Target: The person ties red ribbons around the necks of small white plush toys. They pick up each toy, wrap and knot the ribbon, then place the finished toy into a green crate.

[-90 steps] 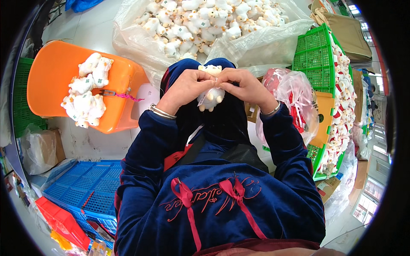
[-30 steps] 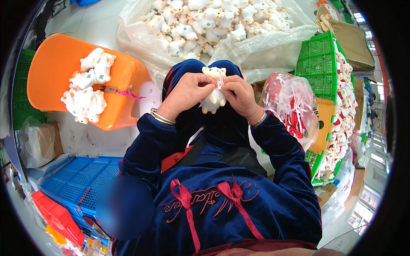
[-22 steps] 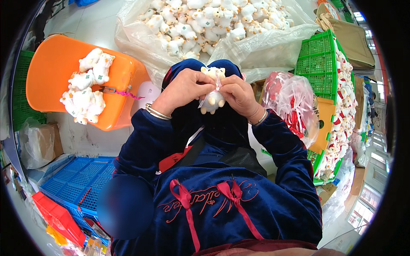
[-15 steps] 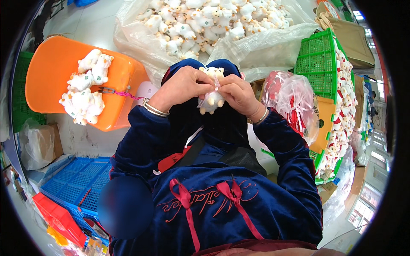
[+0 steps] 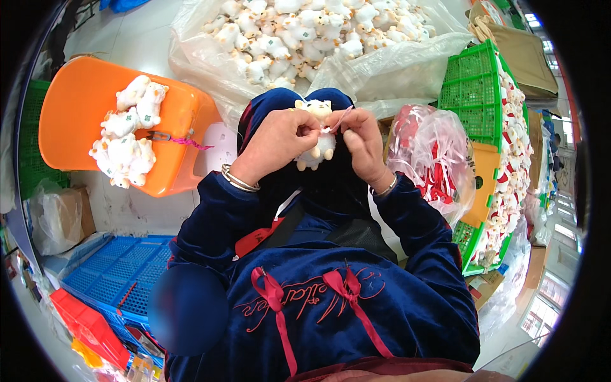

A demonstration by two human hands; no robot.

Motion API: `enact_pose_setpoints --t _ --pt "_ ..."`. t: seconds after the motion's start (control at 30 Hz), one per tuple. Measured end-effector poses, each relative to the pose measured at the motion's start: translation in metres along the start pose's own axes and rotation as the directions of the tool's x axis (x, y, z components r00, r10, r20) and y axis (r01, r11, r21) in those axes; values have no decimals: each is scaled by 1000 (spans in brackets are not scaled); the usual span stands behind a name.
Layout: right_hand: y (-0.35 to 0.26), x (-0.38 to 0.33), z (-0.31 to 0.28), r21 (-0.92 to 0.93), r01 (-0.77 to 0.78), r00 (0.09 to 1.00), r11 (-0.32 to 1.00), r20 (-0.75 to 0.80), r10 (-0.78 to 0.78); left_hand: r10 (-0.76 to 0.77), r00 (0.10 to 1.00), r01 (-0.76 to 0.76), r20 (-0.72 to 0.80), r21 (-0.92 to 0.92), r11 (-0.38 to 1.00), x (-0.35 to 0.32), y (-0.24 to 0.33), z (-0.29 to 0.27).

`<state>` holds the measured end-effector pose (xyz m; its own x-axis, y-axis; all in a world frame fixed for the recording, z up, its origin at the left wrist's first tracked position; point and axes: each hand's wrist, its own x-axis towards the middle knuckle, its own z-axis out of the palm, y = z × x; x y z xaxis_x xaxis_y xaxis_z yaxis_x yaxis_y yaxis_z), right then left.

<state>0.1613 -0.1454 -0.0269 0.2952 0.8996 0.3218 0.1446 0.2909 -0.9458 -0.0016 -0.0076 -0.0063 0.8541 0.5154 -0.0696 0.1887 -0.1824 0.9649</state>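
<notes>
Though open, bag (image 5: 394, 73) full of toys (image 5: 305, 41)

Right hand (image 5: 363, 145) shifted outward, ribbon strand (image 5: 345, 116) raised.

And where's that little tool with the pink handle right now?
In the head view, the tool lies on the orange chair at the person's left, just right of the white plush toys.
</notes>
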Motion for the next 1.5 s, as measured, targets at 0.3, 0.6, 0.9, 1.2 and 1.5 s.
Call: enact_pose_setpoints --t 0.3,0.6,0.9,1.2,1.5 --pt "-35 30 -12 -492 27 999 870 -20 -42 -24 1000 24 18 2 1000 -1 -3 0" --pt "-33 22 -7 -482 -167 952 860 150 268 18 1000 -18 14 28 999 -3 0 0" --pt "-29 9 -8 -416 -239 953 877 73 295 1 983 0 -182 3 1000 -22 -5 18" --pt "-24 5 -2 -404 -185 973 896 52 225 -155 957 86 -244 -273 958 -23 -12 21" --pt "-22 4 -6 -376 -295 947 879 8 321 -9 966 -16 -257 -94 995 -18 -3 27"
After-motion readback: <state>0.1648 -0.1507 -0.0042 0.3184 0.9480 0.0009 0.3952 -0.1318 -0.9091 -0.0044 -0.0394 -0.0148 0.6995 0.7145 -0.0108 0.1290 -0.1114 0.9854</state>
